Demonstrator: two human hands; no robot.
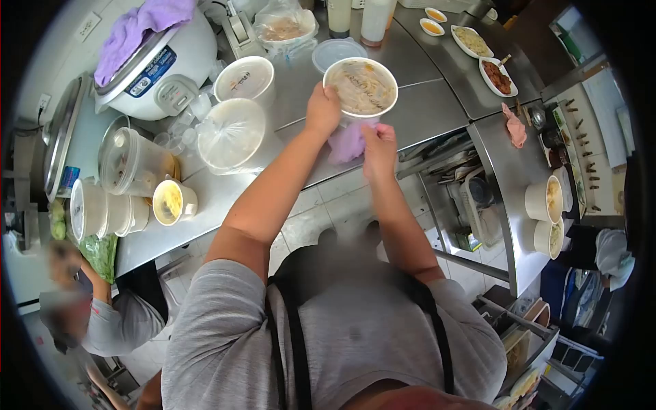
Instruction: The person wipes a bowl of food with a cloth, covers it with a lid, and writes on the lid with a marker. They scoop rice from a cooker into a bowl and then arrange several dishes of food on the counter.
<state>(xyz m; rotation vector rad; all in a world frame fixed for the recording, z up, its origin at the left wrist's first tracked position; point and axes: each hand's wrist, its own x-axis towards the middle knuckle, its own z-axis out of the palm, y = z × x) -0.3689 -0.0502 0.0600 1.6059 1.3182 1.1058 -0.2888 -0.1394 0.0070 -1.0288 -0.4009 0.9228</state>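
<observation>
The person's left hand is closed on the side of the bowl, which is over the counter; the right hand — on the bowl's near side — pinches a purple cloth. Just behind the bowl is a lid, left of it a bagged tub, and well to its right a dish of reddish food.

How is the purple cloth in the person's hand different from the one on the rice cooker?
The held cloth is bunched in the right hand; the cooker cloth lies draped over the top of the rice cooker.
The held cloth shows as a small patch; the cooker cloth shows as a larger, longer one.
Both are purple.
</observation>
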